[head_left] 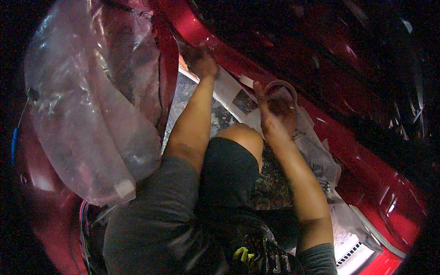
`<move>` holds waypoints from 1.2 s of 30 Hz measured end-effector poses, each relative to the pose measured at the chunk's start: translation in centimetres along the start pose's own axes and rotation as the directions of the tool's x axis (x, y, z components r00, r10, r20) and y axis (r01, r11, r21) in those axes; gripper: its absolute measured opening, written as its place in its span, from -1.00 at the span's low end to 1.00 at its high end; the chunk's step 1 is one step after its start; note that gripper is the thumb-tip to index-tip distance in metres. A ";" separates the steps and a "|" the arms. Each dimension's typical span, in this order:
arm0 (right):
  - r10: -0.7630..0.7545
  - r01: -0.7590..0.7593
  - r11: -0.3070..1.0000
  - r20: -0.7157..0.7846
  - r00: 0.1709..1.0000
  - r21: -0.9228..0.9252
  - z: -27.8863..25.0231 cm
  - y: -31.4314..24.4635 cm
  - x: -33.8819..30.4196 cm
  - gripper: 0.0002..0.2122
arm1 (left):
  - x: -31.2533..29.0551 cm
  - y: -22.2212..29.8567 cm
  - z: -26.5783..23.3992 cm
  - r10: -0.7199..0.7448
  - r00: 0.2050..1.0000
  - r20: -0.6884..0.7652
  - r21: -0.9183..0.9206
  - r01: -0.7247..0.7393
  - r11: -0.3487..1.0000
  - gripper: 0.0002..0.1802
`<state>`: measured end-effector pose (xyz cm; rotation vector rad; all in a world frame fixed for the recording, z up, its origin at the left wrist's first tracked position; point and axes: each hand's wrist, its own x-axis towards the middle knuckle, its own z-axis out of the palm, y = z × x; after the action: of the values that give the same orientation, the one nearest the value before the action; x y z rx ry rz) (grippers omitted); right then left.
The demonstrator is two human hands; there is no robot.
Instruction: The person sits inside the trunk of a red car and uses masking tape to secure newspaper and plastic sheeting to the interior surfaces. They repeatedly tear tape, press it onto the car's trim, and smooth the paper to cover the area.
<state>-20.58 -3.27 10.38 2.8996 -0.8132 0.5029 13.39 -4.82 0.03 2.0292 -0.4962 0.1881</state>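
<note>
My right hand (278,114) is closed round a roll of tape (297,94), whose pale ring stands up beside the red car body. Its thumb points up toward a short light strip at the lower edge of the red panel (256,68). Farther forward and to the left, my left hand (201,63) is up against the same panel's lower edge. Its fingers are dark and blurred, so their grip cannot be made out. Below the panel, pale masking paper (224,89) runs along the edge between my hands.
Clear plastic sheeting (87,105) hangs over a red panel, perhaps a door, at my left. More crumpled masking film (321,160) lies along the red sill (362,169) at right. My bare knee (243,137) sits between my forearms. The upper right is dark.
</note>
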 end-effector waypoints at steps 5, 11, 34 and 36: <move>0.090 -0.081 0.996 -0.238 0.967 0.046 -1.6 0.6 1.0 -0.19 | 0.0 0.7 0.3 -0.023 1.000 -0.006 -0.029 0.022 0.999 0.06; 0.139 -0.143 0.988 -0.070 0.988 -0.060 -4.3 1.4 2.6 -0.14 | -0.3 3.3 -0.3 -0.118 0.991 0.056 -0.090 0.122 0.988 0.07; 0.539 -0.196 0.706 -0.337 0.772 0.680 -3.3 -1.1 -2.8 -0.08 | -2.9 2.7 -1.5 0.067 0.996 -0.063 -0.004 -0.067 0.998 0.31; 0.352 -0.203 0.873 -0.283 0.892 0.443 -2.0 -1.4 -4.1 -0.24 | -3.1 3.2 -1.7 0.067 0.996 -0.051 -0.120 -0.073 0.990 0.30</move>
<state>-23.73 0.23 10.85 2.8887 -1.1989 1.3323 9.41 -3.84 2.38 1.8863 -0.5369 0.2418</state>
